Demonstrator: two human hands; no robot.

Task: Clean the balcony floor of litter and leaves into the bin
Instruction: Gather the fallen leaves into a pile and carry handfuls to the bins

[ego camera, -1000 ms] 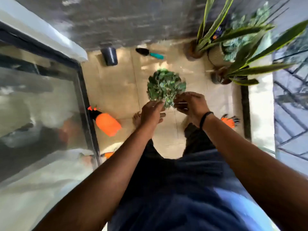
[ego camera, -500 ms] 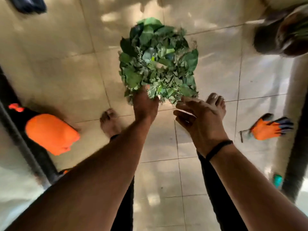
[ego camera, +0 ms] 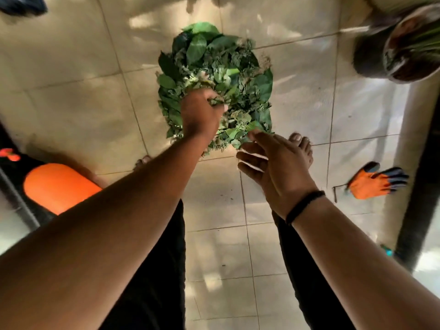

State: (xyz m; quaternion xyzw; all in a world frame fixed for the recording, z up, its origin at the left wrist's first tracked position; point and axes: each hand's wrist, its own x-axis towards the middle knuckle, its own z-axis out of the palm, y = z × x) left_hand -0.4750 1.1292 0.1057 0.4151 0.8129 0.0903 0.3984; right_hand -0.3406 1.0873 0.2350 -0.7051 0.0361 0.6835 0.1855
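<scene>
At frame centre our left hand (ego camera: 201, 113) grips the leaf pile (ego camera: 214, 79); our right hand (ego camera: 273, 160) hovers beside it, fingers (ego camera: 247, 160) loosely spread.

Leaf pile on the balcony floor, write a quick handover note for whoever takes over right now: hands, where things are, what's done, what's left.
Left hand: fingers curled into the leaf pile, gripping a clump.
Right hand: open, fingertips at the pile's near edge, holding nothing.
Leaves are heaped in one pile on the tiled floor, just ahead of the bare feet.
An orange glove lies on the floor to the right, unworn.
No bin is in view.
Done: leaves gathered. Left: scoop the pile up, carry it to the bin.
</scene>
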